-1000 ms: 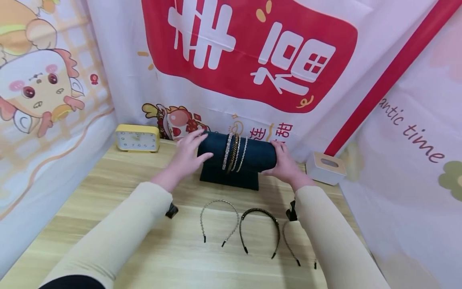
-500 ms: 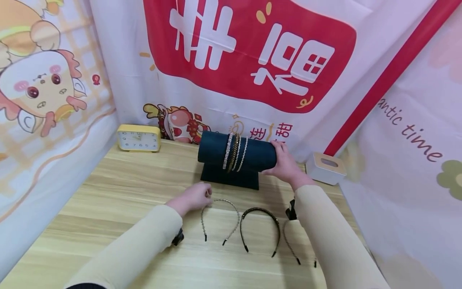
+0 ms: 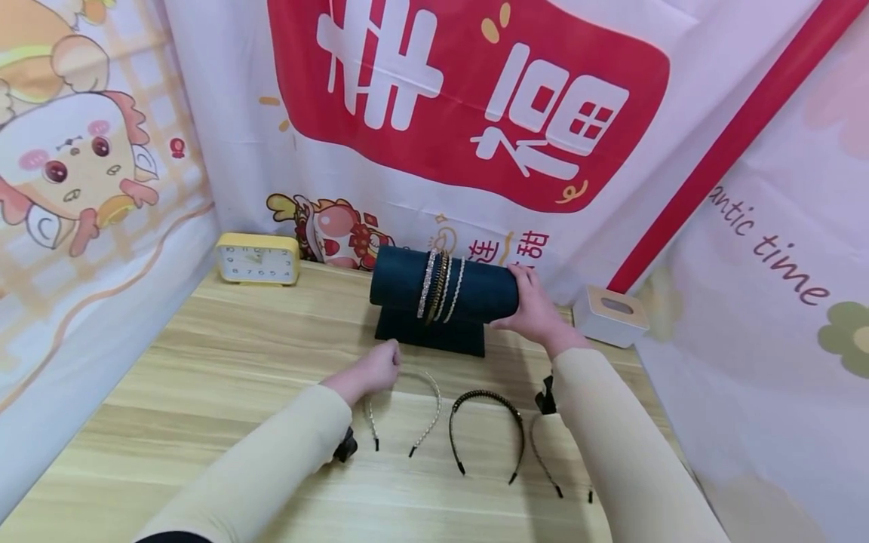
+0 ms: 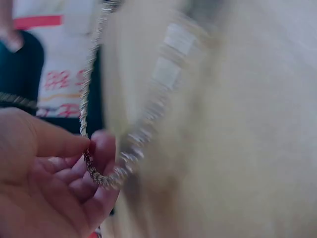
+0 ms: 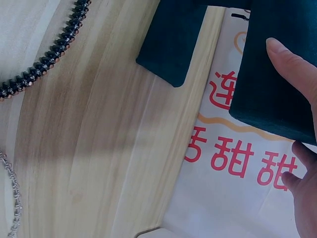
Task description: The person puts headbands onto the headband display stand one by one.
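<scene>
My left hand pinches the top of a thin silvery beaded headband between thumb and fingers. In the left wrist view the headband bends through the fingertips, one side blurred. My right hand grips the right end of a dark teal padded roll display stand. The right wrist view shows its thumb on the roll, with fingers behind. Several headbands circle the roll's middle. A black-and-gold headband lies on the table; another thin one is partly hidden by the right sleeve.
A yellow clock stands at the back left of the wooden table. At the back right is a white tissue box. Printed cloth hangs behind and on both sides.
My left hand has left the roll's left end, come down toward the front and taken hold of the silvery headband, shifting it slightly left. My right hand stays on the roll.
</scene>
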`<state>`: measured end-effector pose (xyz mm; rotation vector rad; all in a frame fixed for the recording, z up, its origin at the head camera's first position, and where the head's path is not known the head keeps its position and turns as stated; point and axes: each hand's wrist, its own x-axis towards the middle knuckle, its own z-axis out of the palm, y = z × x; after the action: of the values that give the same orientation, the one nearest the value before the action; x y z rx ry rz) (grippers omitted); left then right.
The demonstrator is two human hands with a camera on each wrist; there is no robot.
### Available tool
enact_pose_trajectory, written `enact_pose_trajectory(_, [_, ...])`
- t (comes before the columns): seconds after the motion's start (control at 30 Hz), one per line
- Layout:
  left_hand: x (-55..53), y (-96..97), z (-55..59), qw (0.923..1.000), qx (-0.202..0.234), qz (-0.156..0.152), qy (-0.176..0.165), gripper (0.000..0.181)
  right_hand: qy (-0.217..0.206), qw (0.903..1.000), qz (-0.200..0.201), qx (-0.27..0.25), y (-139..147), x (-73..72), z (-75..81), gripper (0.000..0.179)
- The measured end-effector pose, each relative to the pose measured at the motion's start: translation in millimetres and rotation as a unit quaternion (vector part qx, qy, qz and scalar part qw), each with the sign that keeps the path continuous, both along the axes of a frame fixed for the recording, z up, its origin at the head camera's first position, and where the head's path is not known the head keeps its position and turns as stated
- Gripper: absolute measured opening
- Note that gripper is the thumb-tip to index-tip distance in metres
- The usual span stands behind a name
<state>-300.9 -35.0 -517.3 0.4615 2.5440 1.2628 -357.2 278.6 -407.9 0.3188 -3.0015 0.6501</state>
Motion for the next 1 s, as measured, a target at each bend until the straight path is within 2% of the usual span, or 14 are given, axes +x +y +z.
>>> enact_pose_trajectory(0.03, [-0.9, -2.5, 2.3, 0.9981, 0.047, 0.011, -0.04, 0.016, 0.0, 1.0, -0.001, 0.0, 0, 0.7, 0.6, 0.12])
enact_pose_trajectory(0.07, [-2.3, -5.8, 4.5, 0.9913, 0.099, 0.019, -0.085, 0.02, 0.0, 1.0, -0.001, -0.001, 0, 1.2, 1.1, 0.12])
enact_pose_trajectory(0.13, [-5.4, -15.4, 10.1, 0.9697, 0.174, 0.033, -0.168, 0.031, 0.001, 1.0, -0.001, 0.0, 0, 2.3, 2.1, 0.12])
enact_pose_trajectory(0.17, [-7.0, -21.9, 13.4, 0.9592, 0.197, 0.034, -0.2, 0.035, 0.001, 1.0, -0.001, 0.0, -1, 2.8, 2.4, 0.12])
enact_pose_trajectory(0.27, [-11.3, -44.9, 25.7, 0.9367, 0.236, 0.019, -0.258, 0.039, 0.0, 1.0, 0.0, 0.0, 0, 2.6, 2.0, 0.119])
enact_pose_trajectory(0.37, [-13.7, -66.8, 38.8, 0.9303, 0.25, 0.014, -0.268, 0.035, 0.0, 1.0, 0.001, -0.001, 0, 2.3, 1.6, 0.118])
enact_pose_trajectory(0.43, [-15.3, -79.3, 46.5, 0.9267, 0.266, 0.02, -0.265, 0.034, 0.001, 1.0, 0.001, 0.0, 0, 2.6, 1.9, 0.118])
enact_pose_trajectory(0.47, [-16.2, -84.7, 50.0, 0.922, 0.281, 0.027, -0.265, 0.032, 0.002, 1.0, 0.003, 0.0, 0, 2.9, 2.3, 0.118])
enact_pose_trajectory(0.57, [-19.9, -97.5, 60.5, 0.8994, 0.343, 0.055, -0.266, 0.031, 0.004, 1.0, 0.004, 0.001, 0, 3.4, 3.1, 0.118])
enact_pose_trajectory(0.67, [-24.2, -103.9, 71.4, 0.8807, 0.393, 0.068, -0.256, 0.037, 0.004, 1.0, 0.004, 0.002, -1, 3.3, 3.3, 0.119])
enact_pose_trajectory(0.7, [-25.7, -104.9, 75.2, 0.878, 0.402, 0.071, -0.25, 0.04, 0.003, 1.0, 0.004, 0.003, -1, 3.1, 3.4, 0.119])
enact_pose_trajectory(0.8, [-31.2, -104.6, 86.4, 0.8762, 0.417, 0.08, -0.229, 0.045, 0.002, 1.0, 0.002, 0.001, -1, 2.6, 2.8, 0.119])
enact_pose_trajectory(0.9, [-38.1, -102.8, 98.9, 0.8761, 0.423, 0.107, -0.206, 0.045, 0.003, 1.0, 0.002, 0.0, -1, 1.6, 2.2, 0.119])
enact_pose_trajectory(1.0, [-46.1, -98.3, 111.6, 0.8719, 0.434, 0.128, -0.187, 0.043, 0.002, 1.0, 0.001, 0.002, 0, 0.5, 1.4, 0.12])
